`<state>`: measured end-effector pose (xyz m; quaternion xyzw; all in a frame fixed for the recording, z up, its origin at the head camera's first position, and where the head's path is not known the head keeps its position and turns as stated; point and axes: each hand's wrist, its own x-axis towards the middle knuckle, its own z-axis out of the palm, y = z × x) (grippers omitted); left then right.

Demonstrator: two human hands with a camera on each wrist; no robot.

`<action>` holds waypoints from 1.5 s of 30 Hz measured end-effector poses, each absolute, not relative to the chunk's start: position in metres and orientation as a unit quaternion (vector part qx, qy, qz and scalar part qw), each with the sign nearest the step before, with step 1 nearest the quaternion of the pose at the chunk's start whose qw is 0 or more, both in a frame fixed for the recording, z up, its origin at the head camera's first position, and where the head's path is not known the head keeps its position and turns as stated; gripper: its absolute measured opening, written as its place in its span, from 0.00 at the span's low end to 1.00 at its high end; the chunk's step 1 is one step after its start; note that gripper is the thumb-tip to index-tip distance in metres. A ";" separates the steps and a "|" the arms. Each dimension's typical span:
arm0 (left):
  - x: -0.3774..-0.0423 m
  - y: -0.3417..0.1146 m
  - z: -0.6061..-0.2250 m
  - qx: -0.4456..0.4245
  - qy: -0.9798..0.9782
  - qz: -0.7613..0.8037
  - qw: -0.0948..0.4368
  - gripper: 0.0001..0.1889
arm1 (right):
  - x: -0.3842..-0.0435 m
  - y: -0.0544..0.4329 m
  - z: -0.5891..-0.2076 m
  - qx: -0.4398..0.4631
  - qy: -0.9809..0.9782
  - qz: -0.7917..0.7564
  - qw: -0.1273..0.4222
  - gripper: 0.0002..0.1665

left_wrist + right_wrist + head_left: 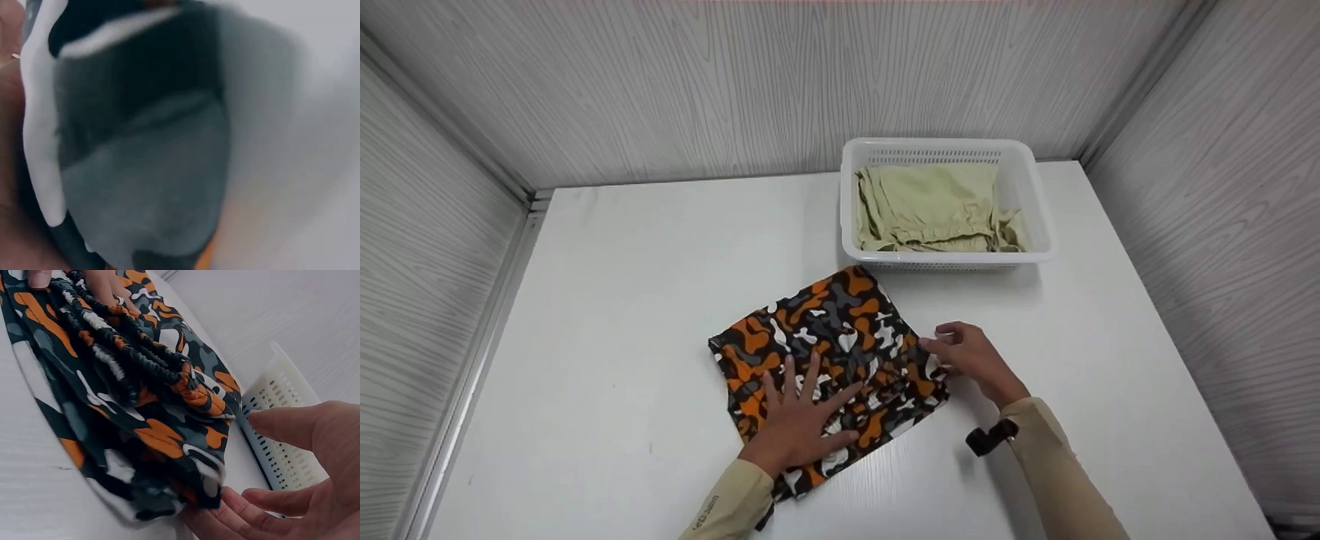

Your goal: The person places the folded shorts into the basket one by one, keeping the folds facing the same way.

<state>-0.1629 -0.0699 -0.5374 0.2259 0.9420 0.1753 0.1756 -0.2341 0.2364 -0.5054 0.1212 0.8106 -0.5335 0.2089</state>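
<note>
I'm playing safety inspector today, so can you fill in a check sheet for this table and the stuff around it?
Surface: white table, a few tiny marks.
Job's things: creased camouflage-patterned cloth on the table.
Clutter: nothing seen.
Hands: left hand spread on the cloth; right hand at its edge.
Cables: nothing seen.
Surroundings: white basket holding folded khaki clothes, beyond the cloth; wood-grain walls on three sides.

Two hands; one camouflage garment; one basket; one table; khaki garments: one or more, folds hide count.

matt cloth garment, plastic basket
</note>
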 end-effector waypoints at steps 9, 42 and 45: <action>-0.164 -0.076 -0.537 0.294 0.923 0.179 0.174 0.35 | -0.228 0.228 -0.504 0.133 0.811 -0.521 0.229 0.48; -0.192 -0.095 -0.509 0.012 0.878 0.475 0.056 0.32 | -0.218 0.233 -0.527 0.088 0.780 -0.589 0.193 0.24; -0.194 -0.102 -0.511 -0.094 0.829 0.542 0.100 0.39 | -0.218 0.236 -0.526 0.083 0.772 -0.596 0.204 0.25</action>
